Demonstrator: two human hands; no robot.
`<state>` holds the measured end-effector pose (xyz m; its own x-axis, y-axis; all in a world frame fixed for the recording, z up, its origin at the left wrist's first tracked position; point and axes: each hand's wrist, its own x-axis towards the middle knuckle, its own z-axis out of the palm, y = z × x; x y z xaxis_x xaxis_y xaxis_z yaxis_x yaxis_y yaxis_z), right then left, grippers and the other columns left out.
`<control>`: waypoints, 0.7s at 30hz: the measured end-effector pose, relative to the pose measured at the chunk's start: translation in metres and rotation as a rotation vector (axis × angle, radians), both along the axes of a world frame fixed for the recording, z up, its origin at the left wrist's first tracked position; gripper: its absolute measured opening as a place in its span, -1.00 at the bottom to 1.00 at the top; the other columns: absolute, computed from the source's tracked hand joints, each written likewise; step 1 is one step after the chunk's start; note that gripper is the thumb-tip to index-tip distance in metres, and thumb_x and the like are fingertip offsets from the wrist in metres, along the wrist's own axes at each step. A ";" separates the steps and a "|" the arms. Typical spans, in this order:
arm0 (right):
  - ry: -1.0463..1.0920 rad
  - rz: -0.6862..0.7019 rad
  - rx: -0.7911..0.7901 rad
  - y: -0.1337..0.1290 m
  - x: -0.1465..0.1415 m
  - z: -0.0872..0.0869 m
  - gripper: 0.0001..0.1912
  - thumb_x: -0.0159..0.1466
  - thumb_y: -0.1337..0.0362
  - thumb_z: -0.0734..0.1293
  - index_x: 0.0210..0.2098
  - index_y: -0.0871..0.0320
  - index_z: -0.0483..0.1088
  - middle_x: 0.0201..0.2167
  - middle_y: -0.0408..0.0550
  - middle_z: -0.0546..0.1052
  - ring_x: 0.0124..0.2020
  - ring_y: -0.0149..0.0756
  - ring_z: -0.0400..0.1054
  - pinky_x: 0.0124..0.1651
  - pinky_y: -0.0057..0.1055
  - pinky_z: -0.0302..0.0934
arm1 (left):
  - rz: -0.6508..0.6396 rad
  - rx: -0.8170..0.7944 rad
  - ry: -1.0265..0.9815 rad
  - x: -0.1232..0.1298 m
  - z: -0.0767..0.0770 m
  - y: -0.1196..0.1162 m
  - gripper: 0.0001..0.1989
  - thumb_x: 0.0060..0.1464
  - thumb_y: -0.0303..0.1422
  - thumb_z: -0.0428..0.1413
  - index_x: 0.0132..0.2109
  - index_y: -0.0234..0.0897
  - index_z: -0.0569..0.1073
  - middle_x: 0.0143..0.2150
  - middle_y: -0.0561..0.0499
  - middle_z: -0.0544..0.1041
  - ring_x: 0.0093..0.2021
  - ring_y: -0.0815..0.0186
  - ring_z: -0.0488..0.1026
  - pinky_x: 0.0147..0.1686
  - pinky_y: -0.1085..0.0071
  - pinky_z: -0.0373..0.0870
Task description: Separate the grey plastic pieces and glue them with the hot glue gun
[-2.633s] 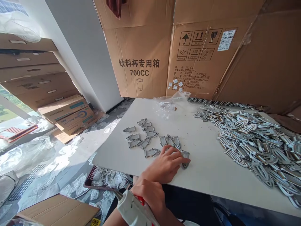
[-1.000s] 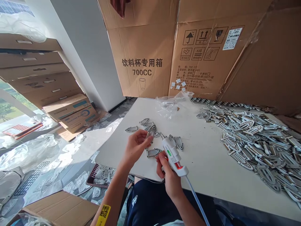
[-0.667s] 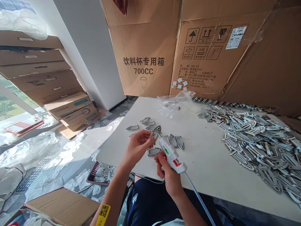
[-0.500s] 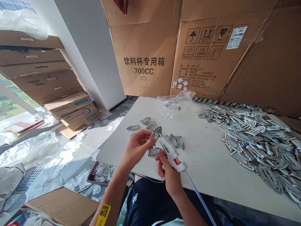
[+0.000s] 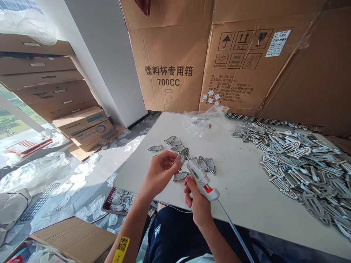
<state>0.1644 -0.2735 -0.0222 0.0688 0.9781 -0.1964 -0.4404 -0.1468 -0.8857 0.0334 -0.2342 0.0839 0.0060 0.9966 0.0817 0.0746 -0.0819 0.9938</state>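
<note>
Between the fingers and thumb of my left hand (image 5: 160,171) is a grey arch-shaped piece (image 5: 182,157), tilted up above the table. My right hand (image 5: 199,202) is wrapped round a white glue gun (image 5: 199,176) with a red part and a green label. The gun's nozzle touches or nearly touches the held piece; the exact contact is too small to tell. Several similar pieces lie around my hands, among them one at the left (image 5: 155,148) and one at the right (image 5: 211,166). A cord trails from the gun's rear.
A large heap of grey pieces (image 5: 296,164) covers the right side of the white table (image 5: 233,197). Clear plastic bags (image 5: 201,120) lie at the back, before a tall cardboard box (image 5: 170,47). A basket of pieces (image 5: 109,201) and an open carton (image 5: 74,237) stand lower left.
Both hands keep almost the same pose, with the piece and the glue gun still held. The whole view has shifted very slightly.
</note>
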 end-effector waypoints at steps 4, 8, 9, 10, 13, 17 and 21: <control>0.017 0.000 -0.009 -0.001 -0.001 -0.001 -0.33 0.22 -0.28 0.54 -0.30 0.24 0.38 -0.51 -0.21 0.33 -0.68 -0.61 0.02 -0.63 -0.62 -0.08 | 0.007 0.006 0.049 -0.001 0.001 -0.002 -0.70 0.13 -0.14 0.35 -0.19 -0.28 0.58 -0.33 -0.01 0.56 -0.38 0.33 0.50 -0.37 0.44 0.51; -0.055 0.016 -0.012 -0.001 0.000 0.000 -0.32 0.26 -0.32 0.49 -0.34 0.24 0.37 -0.61 -0.22 0.28 -0.67 -0.57 0.02 -0.59 -0.59 -0.05 | 0.023 0.027 0.081 -0.001 -0.001 -0.002 -0.73 0.16 -0.16 0.32 -0.18 -0.28 0.57 -0.34 -0.01 0.57 -0.38 0.32 0.51 -0.36 0.42 0.49; -0.085 0.025 -0.009 -0.002 0.000 0.002 -0.31 0.28 -0.33 0.47 -0.35 0.24 0.38 -0.65 -0.24 0.23 -0.67 -0.55 0.02 -0.58 -0.58 -0.05 | 0.037 0.037 0.095 -0.001 -0.002 -0.002 -0.74 0.17 -0.17 0.32 -0.17 -0.28 0.57 -0.33 -0.01 0.57 -0.37 0.32 0.51 -0.35 0.41 0.49; -0.113 0.032 -0.004 -0.002 0.000 0.003 -0.31 0.30 -0.34 0.45 -0.35 0.24 0.39 -0.68 -0.25 0.19 -0.67 -0.53 0.03 -0.57 -0.57 -0.04 | 0.054 0.050 0.112 0.000 -0.003 -0.002 -0.75 0.18 -0.18 0.30 -0.16 -0.28 0.57 -0.33 -0.01 0.58 -0.36 0.30 0.51 -0.34 0.40 0.49; -0.158 0.033 0.009 -0.003 0.001 0.008 -0.30 0.33 -0.36 0.43 -0.29 0.25 0.43 -0.69 -0.25 0.17 -0.65 -0.50 0.05 -0.54 -0.54 -0.02 | 0.115 0.122 0.217 0.001 -0.005 -0.002 -0.80 0.21 -0.20 0.28 -0.15 -0.25 0.58 -0.31 -0.02 0.60 -0.33 0.27 0.53 -0.31 0.37 0.49; -0.161 0.043 0.015 -0.002 0.001 0.009 -0.29 0.32 -0.36 0.44 -0.15 0.24 0.45 -0.69 -0.27 0.18 -0.66 -0.48 0.04 -0.55 -0.52 -0.02 | 0.165 0.313 0.474 -0.001 -0.007 -0.002 -0.90 0.30 -0.29 0.20 -0.11 -0.18 0.58 -0.23 -0.01 0.61 -0.30 0.27 0.50 -0.22 0.35 0.45; -0.147 0.059 -0.001 -0.001 0.001 0.004 -0.30 0.31 -0.35 0.46 -0.01 0.19 0.43 -0.67 -0.28 0.20 -0.63 -0.46 0.04 -0.55 -0.54 0.01 | 0.181 0.459 0.649 -0.005 -0.011 0.002 -0.86 0.39 -0.33 0.09 -0.06 -0.14 0.56 -0.20 -0.02 0.59 -0.27 0.26 0.49 -0.20 0.35 0.39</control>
